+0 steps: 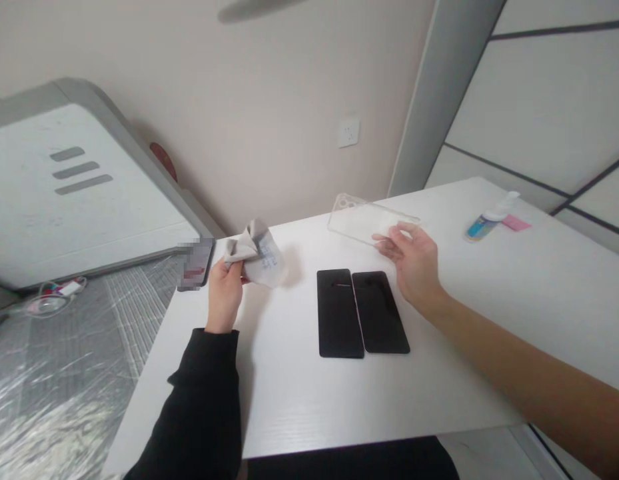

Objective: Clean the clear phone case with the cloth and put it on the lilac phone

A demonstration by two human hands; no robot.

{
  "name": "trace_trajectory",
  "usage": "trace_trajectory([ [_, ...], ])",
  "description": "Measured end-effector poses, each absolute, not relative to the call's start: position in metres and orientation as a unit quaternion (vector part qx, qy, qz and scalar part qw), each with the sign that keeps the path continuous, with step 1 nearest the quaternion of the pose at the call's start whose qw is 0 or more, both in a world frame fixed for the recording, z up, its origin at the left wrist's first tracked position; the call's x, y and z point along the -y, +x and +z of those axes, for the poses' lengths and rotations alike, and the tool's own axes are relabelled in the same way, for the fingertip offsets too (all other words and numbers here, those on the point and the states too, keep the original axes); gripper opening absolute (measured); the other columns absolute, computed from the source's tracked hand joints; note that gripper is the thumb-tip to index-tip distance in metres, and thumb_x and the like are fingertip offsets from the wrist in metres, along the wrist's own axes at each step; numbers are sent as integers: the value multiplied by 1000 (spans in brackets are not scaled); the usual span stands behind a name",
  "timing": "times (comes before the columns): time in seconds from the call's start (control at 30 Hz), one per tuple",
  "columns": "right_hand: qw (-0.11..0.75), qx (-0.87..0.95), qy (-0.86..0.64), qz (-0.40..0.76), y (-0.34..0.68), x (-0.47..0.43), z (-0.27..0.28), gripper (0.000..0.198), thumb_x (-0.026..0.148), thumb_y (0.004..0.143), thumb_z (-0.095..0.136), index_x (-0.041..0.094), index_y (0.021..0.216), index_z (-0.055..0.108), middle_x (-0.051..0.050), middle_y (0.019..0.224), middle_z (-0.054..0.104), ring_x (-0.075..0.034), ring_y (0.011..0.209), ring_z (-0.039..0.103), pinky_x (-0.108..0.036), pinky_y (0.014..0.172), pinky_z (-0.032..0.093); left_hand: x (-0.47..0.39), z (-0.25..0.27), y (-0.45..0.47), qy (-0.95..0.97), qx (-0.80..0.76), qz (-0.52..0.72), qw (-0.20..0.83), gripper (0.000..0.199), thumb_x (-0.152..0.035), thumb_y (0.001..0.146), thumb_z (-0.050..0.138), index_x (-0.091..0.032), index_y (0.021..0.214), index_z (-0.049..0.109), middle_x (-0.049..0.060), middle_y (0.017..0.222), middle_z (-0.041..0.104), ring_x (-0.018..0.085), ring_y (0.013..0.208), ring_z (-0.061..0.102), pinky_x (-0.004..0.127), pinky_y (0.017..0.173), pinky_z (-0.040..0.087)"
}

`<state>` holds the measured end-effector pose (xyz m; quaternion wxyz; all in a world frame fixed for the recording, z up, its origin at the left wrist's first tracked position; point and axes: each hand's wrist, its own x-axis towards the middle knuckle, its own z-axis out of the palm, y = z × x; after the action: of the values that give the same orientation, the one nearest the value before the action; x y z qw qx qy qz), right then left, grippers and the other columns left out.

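Faintly inked cloth (256,257) in left hand (224,293); writing illegible.

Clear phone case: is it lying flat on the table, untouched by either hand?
No. The right hand holds the clear phone case by its near edge, lifted off the table.

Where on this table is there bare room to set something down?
Free: the near strip between the phones and the table edge, and the stretch between the right hand and the bottle. Crowded: the far middle, with the cloth in the left hand and the clear case.
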<state>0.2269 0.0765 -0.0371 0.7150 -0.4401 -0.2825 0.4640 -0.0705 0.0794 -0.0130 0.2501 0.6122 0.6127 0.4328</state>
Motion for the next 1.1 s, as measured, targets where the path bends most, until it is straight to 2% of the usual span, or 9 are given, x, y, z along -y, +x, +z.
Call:
trace_trajectory([
  [0.13,705,276,-407,511,231,-86,-40,41,34,61,89,24,78,53,4,73,72,-21,83,78,-31,81,62,-89,-23,-77,669,-607,379,201,47,-45,81,59,-17,118,64,13,123,71,30,115,66,48,103,51],
  [0.27,683,279,-381,557,227,-83,-40,30,24,63,85,22,79,59,-1,88,78,-22,95,77,-29,81,61,-80,-20,-72,713,-607,323,141,66,-35,74,71,-13,134,55,23,153,50,40,146,42,59,122,28],
  [0.33,678,275,-369,573,225,-84,-42,30,18,61,82,22,82,60,-2,94,79,-22,96,77,-28,79,60,-64,-15,-58,725,-605,315,99,64,-34,83,65,-9,140,50,28,160,38,41,152,30,63,123,21],
  [0.37,677,273,-363,580,225,-85,-43,31,15,59,81,23,80,59,-2,95,79,-22,97,77,-27,77,60,-52,-13,-46,737,-596,308,87,60,-33,88,60,-8,142,49,28,159,39,40,151,32,64,123,23],
  [0.5,670,264,-332,610,225,-91,-49,37,6,55,76,23,70,48,-2,98,80,-25,104,75,-30,77,61,10,-11,20,820,-528,207,71,51,-33,94,62,-12,140,56,22,152,52,38,139,51,59,115,43],
  [0.7,657,255,-285,650,229,-94,-48,40,1,60,67,26,78,42,-1,100,79,-24,110,74,-32,82,62,48,-22,95,895,-444,35,26,91,-65,88,64,-7,153,41,26,164,34,41,151,35,66,120,32],
  [0.83,639,255,-267,675,232,-97,-45,42,0,61,64,26,90,48,-3,93,80,-23,98,78,-28,70,62,30,-28,98,895,-445,16,22,95,-77,83,59,-18,156,41,26,164,33,44,153,28,70,119,28],
  [0.97,627,263,-247,691,235,-101,-44,37,1,64,60,23,94,58,-7,95,81,-24,97,78,-29,70,62,27,-23,95,916,-396,21,53,75,-69,93,52,-26,154,44,21,163,39,38,153,31,68,121,26],
  [1.1,619,264,-235,702,239,-102,-44,30,10,73,56,19,100,66,-12,99,81,-26,97,78,-32,70,63,47,-12,100,928,-355,13,114,69,-55,91,66,-30,152,46,15,166,35,41,154,27,65,121,30],
])
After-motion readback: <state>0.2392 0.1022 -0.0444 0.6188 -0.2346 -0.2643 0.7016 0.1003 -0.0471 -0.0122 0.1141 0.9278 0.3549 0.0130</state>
